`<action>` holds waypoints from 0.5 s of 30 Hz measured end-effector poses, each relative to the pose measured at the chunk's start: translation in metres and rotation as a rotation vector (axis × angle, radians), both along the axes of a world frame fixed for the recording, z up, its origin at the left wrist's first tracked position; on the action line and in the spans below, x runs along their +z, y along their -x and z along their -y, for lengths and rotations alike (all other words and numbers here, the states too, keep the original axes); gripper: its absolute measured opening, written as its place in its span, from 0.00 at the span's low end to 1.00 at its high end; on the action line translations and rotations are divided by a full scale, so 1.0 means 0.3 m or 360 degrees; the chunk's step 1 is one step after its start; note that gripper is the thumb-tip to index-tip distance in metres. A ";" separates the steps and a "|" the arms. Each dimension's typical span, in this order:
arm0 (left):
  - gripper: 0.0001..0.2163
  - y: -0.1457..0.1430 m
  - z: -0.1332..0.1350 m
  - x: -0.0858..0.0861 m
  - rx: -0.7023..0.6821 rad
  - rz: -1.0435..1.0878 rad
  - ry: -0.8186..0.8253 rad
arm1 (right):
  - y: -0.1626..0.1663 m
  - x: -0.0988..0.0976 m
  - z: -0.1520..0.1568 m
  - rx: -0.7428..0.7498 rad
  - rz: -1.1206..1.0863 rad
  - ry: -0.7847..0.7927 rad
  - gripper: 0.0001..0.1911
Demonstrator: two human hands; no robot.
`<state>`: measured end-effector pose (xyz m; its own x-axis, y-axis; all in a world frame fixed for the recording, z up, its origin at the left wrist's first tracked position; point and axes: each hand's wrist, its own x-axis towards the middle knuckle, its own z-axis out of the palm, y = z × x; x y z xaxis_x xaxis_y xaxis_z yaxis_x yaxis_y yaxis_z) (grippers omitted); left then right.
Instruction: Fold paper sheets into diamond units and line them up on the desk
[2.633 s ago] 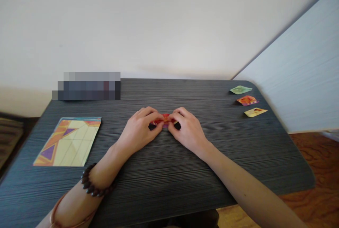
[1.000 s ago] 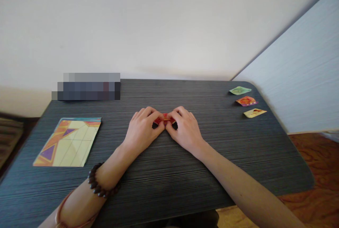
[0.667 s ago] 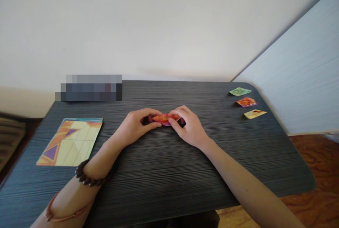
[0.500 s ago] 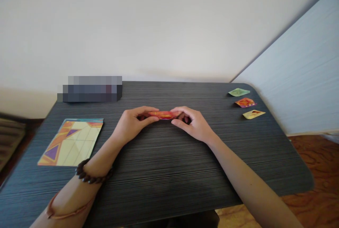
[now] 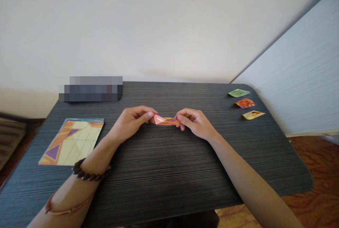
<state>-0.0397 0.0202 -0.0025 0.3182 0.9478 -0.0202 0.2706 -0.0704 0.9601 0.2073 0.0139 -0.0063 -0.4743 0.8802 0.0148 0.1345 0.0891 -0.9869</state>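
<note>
Between my two hands, over the middle of the dark table, is a small piece of folded paper [image 5: 166, 120] in orange, pink, yellow and purple. My left hand [image 5: 136, 121] pinches its left end between thumb and fingers. Its right end is gripped by my right hand [image 5: 192, 122], the thumb on the near face. To the left lies a stack of patterned paper sheets [image 5: 76, 143], partly behind my left forearm. A dark bead bracelet [image 5: 88, 175] circles my left wrist.
Three folded paper pieces lie at the table's right: a green one [image 5: 239, 93], an orange-red one [image 5: 245, 103] and a yellow one [image 5: 253, 115]. A blurred dark box-like object [image 5: 92, 92] stands at the back left. Behind the table [image 5: 164, 185] rises a pale wall [image 5: 169, 26].
The folded paper has turned in my hands and now shows a pink, yellow and purple face. Both hands have shifted their grip to its ends.
</note>
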 end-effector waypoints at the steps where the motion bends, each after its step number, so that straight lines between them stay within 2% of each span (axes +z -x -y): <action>1: 0.12 0.000 0.001 0.001 -0.0018 0.0000 0.0008 | -0.001 0.001 0.001 0.0022 0.0022 -0.0013 0.12; 3: 0.12 -0.002 0.004 0.005 -0.0023 0.0001 0.0017 | 0.000 0.000 0.004 -0.0005 0.0067 -0.0100 0.11; 9: 0.12 -0.003 0.011 0.009 0.0085 0.0049 -0.0041 | 0.010 -0.023 0.007 -0.0296 0.0255 -0.0631 0.09; 11: 0.11 0.001 0.010 0.003 0.0131 -0.0027 -0.0085 | 0.007 -0.036 0.004 -0.0412 0.0246 -0.0613 0.12; 15: 0.12 0.005 0.007 -0.004 0.0145 -0.0270 -0.0215 | -0.006 -0.055 -0.010 -0.0514 0.0149 -0.0359 0.12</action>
